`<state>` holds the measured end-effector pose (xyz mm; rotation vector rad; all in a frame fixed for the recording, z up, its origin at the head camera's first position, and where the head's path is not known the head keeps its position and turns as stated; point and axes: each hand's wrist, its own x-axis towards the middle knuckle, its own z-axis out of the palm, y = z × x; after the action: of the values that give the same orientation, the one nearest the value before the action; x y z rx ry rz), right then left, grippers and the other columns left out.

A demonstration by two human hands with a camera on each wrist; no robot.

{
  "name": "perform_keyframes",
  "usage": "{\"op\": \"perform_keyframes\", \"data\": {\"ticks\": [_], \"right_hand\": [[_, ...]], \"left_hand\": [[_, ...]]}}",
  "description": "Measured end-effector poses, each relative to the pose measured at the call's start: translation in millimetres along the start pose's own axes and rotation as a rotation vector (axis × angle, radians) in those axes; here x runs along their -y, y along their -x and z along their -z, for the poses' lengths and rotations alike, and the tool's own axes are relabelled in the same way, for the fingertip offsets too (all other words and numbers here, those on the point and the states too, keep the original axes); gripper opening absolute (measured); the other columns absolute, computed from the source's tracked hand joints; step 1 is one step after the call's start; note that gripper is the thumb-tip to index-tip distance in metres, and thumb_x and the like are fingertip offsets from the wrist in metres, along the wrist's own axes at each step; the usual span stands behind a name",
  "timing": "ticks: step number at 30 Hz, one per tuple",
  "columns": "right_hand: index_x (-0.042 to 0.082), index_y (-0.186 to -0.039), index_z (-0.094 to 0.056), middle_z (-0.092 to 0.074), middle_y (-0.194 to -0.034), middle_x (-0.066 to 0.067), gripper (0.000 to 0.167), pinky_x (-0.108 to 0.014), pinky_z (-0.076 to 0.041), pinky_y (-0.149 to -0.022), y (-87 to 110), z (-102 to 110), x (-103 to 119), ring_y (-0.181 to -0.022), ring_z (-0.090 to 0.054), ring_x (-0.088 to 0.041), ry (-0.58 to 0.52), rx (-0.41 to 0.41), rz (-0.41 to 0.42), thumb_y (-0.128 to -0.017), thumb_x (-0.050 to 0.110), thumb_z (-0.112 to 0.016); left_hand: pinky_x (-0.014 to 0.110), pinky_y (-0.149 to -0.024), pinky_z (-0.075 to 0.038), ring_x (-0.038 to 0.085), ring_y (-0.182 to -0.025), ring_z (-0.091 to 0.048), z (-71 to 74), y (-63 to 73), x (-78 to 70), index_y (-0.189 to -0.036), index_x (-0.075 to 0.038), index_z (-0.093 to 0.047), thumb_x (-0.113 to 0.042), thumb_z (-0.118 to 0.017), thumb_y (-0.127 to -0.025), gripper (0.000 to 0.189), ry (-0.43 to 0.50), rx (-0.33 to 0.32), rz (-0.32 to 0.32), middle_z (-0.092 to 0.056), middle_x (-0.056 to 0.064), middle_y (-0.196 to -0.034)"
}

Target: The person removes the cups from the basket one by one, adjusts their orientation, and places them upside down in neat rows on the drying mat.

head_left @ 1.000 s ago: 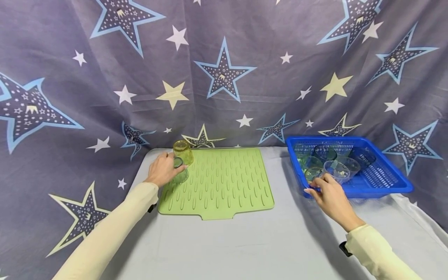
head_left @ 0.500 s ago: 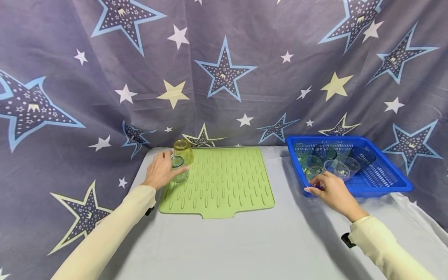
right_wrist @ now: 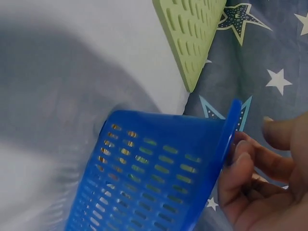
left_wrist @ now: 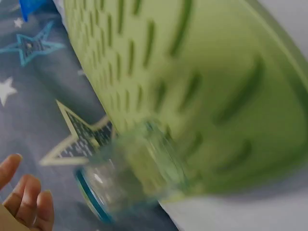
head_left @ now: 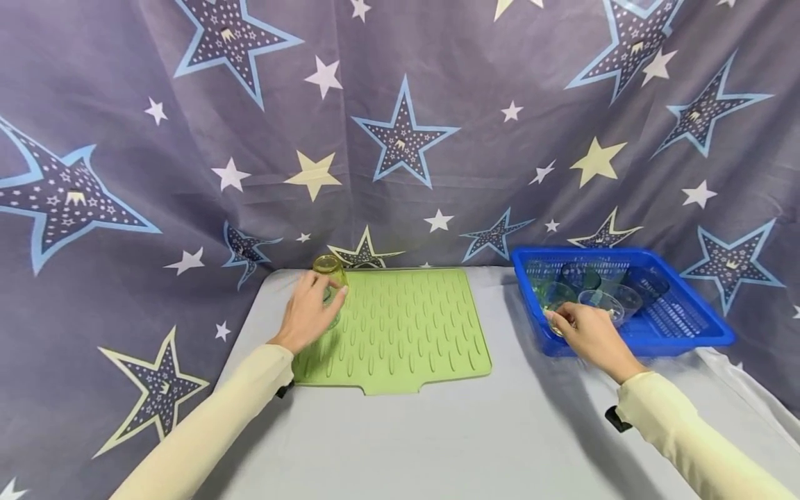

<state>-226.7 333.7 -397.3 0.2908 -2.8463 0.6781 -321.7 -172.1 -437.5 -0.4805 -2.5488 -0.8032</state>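
My left hand (head_left: 310,314) hovers over the left side of a green drying mat (head_left: 406,326), its thumb and fingers spread apart. A greenish glass (left_wrist: 134,173) stands on the mat beneath it; in the left wrist view the fingers are clear of its blue-green rim. Behind it stands a yellow glass (head_left: 329,264), partly hidden by the hand. My right hand (head_left: 592,337) is at the near left corner of a blue basket (head_left: 662,342), its loosely bent fingers at the rim, beside a yellowish glass (head_left: 555,325). No glass shows between thumb and fingers in the right wrist view.
Several other glasses sit in the basket, among them a clear glass (head_left: 601,303) and a dark blue glass (head_left: 581,276). Mat and basket lie on a pale cloth-covered table (head_left: 437,437). A star-patterned curtain (head_left: 487,173) hangs right behind them.
My left hand has let go of the greenish glass and lifted above it. My right hand has shifted slightly up and left, over the basket's corner near the yellowish glass.
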Motion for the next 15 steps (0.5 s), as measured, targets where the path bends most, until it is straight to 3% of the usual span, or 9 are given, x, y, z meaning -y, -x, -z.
{"op": "perform_keyframes", "data": {"ticks": [6, 10, 15], "right_hand": [[-0.003, -0.109, -0.072, -0.059, -0.069, -0.002, 0.045, -0.036, -0.04, -0.058, -4.4, 7, -15, -0.056, -0.048, -0.018, 0.005, -0.005, -0.055, -0.109, 0.037, -0.051], [-0.002, -0.107, -0.07, -0.059, -0.07, -0.005, 0.051, -0.036, -0.039, -0.056, -8.2, 14, -28, -0.056, -0.048, -0.02, 0.011, 0.001, -0.111, -0.11, 0.042, -0.046], [-0.003, -0.106, -0.071, -0.066, -0.077, -0.009, 0.051, -0.038, -0.042, -0.057, -10.9, 21, -48, -0.063, -0.054, -0.023, 0.036, -0.027, -0.154, -0.109, 0.041, -0.048]], "left_hand": [[0.046, -0.09, -0.049, 0.024, -0.105, -0.055, -19.1, 4.2, -30.0, -0.119, -0.008, -0.068, -0.04, -0.059, -0.104, 0.036, 0.083, 0.098, -0.093, -0.059, 0.005, -0.117], [0.043, -0.091, -0.051, 0.021, -0.106, -0.056, -34.1, 4.7, -53.0, -0.118, -0.01, -0.068, -0.036, -0.061, -0.103, 0.03, 0.1, 0.155, -0.155, -0.06, 0.003, -0.116], [0.038, -0.089, -0.054, 0.019, -0.105, -0.058, -49.9, 8.0, -79.9, -0.115, -0.013, -0.068, -0.034, -0.063, -0.102, 0.025, 0.126, 0.219, -0.205, -0.061, 0.0, -0.117]]}}
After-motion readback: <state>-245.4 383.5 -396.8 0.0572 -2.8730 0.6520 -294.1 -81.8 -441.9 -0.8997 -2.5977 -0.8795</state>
